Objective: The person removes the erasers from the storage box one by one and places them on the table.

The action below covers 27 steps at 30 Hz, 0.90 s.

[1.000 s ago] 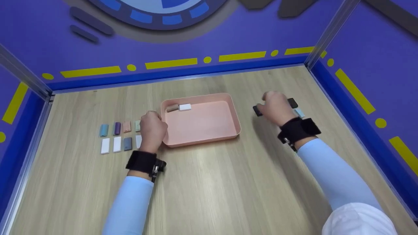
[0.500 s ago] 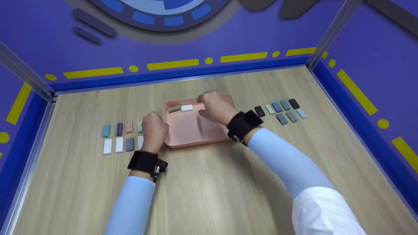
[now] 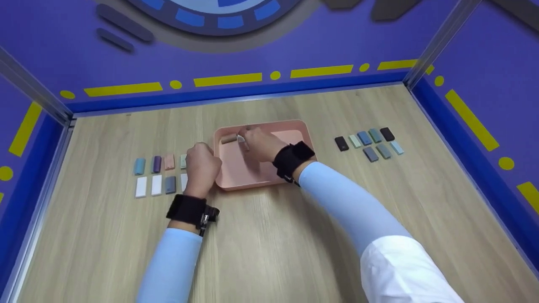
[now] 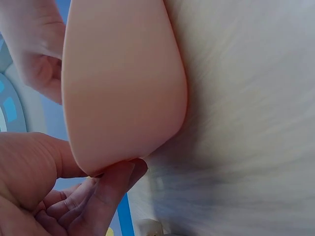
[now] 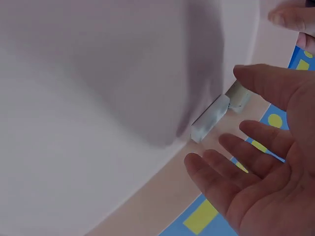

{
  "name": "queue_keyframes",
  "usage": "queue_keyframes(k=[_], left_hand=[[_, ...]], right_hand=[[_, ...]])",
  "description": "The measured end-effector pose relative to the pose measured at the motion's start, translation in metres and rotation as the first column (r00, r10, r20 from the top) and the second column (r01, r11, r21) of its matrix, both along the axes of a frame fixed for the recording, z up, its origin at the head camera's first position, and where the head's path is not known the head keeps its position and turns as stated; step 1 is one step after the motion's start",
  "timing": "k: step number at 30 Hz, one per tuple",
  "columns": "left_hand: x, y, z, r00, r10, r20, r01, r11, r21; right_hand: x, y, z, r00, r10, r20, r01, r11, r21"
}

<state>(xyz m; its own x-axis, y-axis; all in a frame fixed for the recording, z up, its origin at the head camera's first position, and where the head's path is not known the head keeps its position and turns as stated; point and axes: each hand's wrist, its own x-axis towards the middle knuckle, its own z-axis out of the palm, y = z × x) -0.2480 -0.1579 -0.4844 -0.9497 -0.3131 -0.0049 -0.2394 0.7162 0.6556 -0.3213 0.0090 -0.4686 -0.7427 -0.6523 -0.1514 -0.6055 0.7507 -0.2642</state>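
My left hand (image 3: 203, 164) grips the left side of a shallow pink tray (image 3: 232, 166); in the left wrist view its thumb and fingers pinch the tray's wall (image 4: 123, 88) near a corner. Over the tray's back left part is my right hand (image 3: 263, 145), which partly covers a small white block (image 3: 241, 138) in the head view. Seen from the right wrist, that hand's fingers (image 5: 211, 179) are spread and hold nothing, with the white block lying against the tray wall between thumb and fingers. A brown, rounded block (image 3: 229, 138) lies end to end with it, to its left.
Left of the tray, small blocks lie in two rows, among them a purple one (image 3: 156, 164) and a white one (image 3: 141, 187); my left hand hides some. Several more, including a black one (image 3: 341, 143), lie to the right. Blue-purple walls enclose the table.
My right hand has moved left from above the right-hand blocks into the tray, up to the white block. The left hand stays at the tray's left side. The view has shifted slightly.
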Motion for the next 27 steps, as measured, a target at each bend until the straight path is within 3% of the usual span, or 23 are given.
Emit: queue_keyframes(k=[5,8,13,16,23,27], left_hand=[[-0.001,0.000,0.002,1.000,-0.007,-0.021,0.006,1.000,-0.024],[-0.001,0.000,0.003,1.000,-0.007,-0.021,0.007,1.000,-0.029],[0.000,0.002,0.001,1.000,-0.007,0.001,0.007,1.000,-0.015],[-0.001,0.002,0.001,1.000,-0.001,0.014,0.001,1.000,-0.006],[-0.003,0.002,0.001,0.999,0.010,0.043,-0.010,1.000,-0.008],[-0.003,0.000,0.000,0.998,0.016,0.059,-0.015,1.000,-0.010]], right_hand=[[-0.003,-0.002,0.001,0.999,0.021,0.046,-0.024,0.998,0.058],[-0.003,-0.004,0.000,0.999,0.036,-0.004,-0.035,0.997,0.071],[-0.002,-0.010,-0.003,0.986,0.100,-0.134,-0.073,0.978,0.195],[-0.001,-0.013,-0.005,0.978,0.116,-0.171,-0.071,0.966,0.248],[0.000,-0.012,-0.004,0.997,0.000,-0.074,0.012,0.989,0.151],[0.003,-0.011,-0.002,0.999,-0.002,-0.048,0.010,0.985,0.174]])
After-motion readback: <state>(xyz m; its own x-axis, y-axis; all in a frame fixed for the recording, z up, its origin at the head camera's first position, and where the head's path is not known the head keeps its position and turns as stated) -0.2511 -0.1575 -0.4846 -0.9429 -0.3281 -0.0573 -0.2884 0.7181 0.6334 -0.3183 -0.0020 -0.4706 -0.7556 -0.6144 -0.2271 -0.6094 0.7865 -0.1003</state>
